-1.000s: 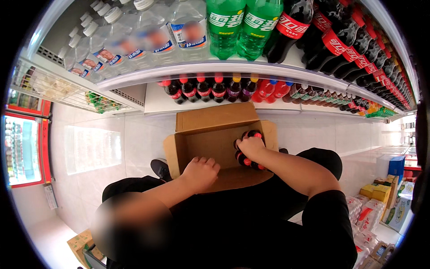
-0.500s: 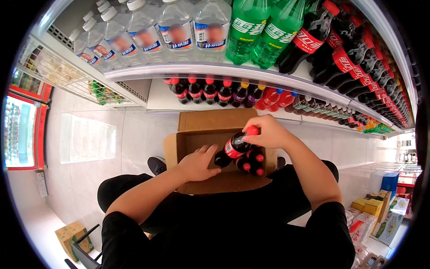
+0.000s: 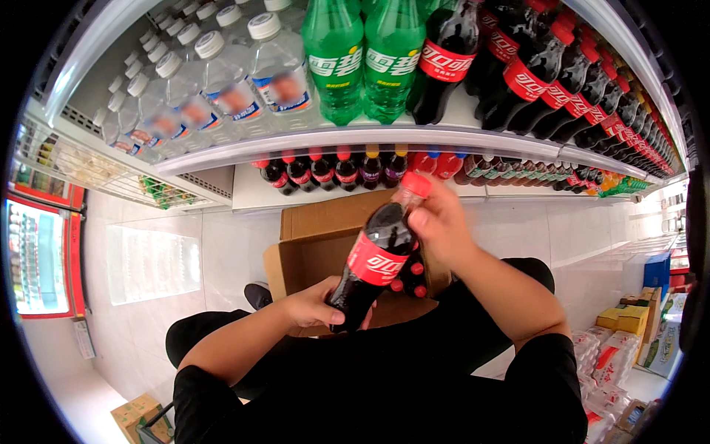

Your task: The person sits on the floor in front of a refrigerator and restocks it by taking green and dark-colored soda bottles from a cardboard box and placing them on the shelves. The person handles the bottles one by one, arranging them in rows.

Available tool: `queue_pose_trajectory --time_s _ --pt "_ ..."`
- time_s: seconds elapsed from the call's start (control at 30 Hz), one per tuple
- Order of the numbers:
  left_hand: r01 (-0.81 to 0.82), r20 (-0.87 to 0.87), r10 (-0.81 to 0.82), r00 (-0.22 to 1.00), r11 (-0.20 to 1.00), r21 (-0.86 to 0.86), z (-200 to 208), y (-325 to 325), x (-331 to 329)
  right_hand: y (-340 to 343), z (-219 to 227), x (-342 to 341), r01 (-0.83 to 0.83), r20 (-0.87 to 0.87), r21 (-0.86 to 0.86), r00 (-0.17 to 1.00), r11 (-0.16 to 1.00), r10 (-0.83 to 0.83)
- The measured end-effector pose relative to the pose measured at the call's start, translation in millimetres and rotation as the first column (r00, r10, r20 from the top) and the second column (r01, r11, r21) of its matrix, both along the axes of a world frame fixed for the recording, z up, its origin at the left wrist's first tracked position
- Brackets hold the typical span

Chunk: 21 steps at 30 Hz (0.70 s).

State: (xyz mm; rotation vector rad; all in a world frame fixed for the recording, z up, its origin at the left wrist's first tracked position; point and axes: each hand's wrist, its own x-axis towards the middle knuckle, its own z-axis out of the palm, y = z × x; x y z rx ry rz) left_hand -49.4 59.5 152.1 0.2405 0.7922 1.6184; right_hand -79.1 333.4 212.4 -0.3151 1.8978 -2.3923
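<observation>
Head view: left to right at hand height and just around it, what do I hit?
Red-framed glass-door fridge → dark shoe → left hand → red-capped cola bottle → right hand → yellow carton → blue box.

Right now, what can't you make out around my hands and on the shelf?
All in the head view:
Red-capped bottles in the carton: full count, hidden behind the held bottle and right grip.
Left grip: most fingers, hidden behind the held bottle's lower end.
Right grip: finger outlines, blurred.
Green bottles: tops, cut off by the upper picture edge.
</observation>
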Motion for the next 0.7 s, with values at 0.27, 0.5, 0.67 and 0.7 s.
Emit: queue_pose_trajectory --time_s 0.27,0.5,0.67,0.7 --pt "-0.104 -0.067 0.101 0.993 0.993 -0.049 32 11 -23 -37 3 48 -0.229 0.269 -0.121 0.929 0.966 0.254" --pt "-0.311 -0.172 0.307 0.936 0.951 0.005 38 26 -20 -10 0 29 0.119 0.031 -0.004 0.993 0.993 -0.118" --pt "-0.274 -0.304 0.26 0.917 0.962 -0.006 17 15 -27 53 15 -4 0.548 -0.439 0.231 0.796 0.804 -0.417" --pt "-0.251 -0.332 0.227 0.916 0.967 -0.031 16 14 -26 57 18 -11 0.612 -0.44 0.095 0.733 0.785 -0.519"
